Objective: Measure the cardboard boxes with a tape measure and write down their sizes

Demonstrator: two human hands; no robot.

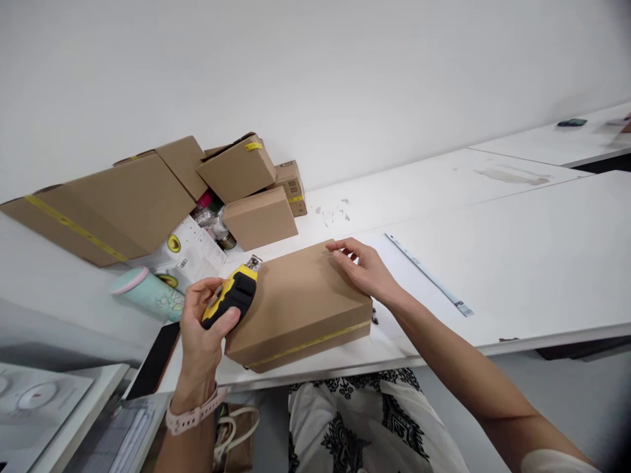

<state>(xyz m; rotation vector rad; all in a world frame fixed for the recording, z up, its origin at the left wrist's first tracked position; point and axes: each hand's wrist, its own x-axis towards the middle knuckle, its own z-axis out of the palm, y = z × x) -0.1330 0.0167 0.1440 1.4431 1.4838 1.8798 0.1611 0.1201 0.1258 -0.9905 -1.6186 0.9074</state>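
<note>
My left hand (210,322) is closed around a yellow and black tape measure (236,292). The metal hook end of the tape measure points away from me, at the left edge of a closed cardboard box (296,289). This box lies flat near the table's front edge, with a strip of yellow tape along its near side. At the box's far right side is my right hand (362,266), its fingers loosely bent and apart, the fingertips at the top surface. No object shows in that hand.
Several cardboard boxes (241,171) are stacked at the back left against the wall. A mint tumbler (148,289), an avocado-print package (192,253) and a black flat item (155,358) lie at left. On the white table (532,263), a pale ruler-like strip (428,272) lies right.
</note>
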